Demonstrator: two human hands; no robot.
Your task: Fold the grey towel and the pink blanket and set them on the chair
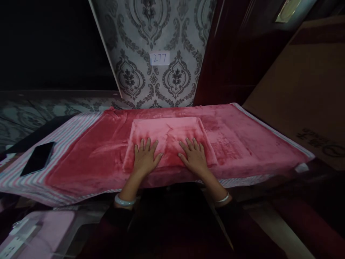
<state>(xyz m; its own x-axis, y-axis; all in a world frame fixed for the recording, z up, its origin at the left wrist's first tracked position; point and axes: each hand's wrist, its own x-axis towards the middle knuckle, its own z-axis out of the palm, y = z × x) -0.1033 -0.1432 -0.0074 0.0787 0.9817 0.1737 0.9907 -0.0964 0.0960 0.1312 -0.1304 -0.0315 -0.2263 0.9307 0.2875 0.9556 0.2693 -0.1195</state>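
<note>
A pink plush cushion cover or folded piece of fabric [167, 126], roughly rectangular, lies flat in the middle of the table. My left hand [145, 156] rests palm down on its left part, fingers spread. On its right part lies my right hand [194, 156], also flat with the fingers apart. Creases and darker brushed patches show in the pile between the two hands. Under it spreads a pink plush blanket [88, 154] with a striped border. Neither hand grips anything. Whether anything is inside the pink piece cannot be seen.
A black phone [38, 158] lies on the striped cloth at the left. A large cardboard box [304, 86] stands at the right. Behind the table are a patterned wall with a paper label [160, 58] and a dark screen [54, 46]. A power strip [18, 242] is at lower left.
</note>
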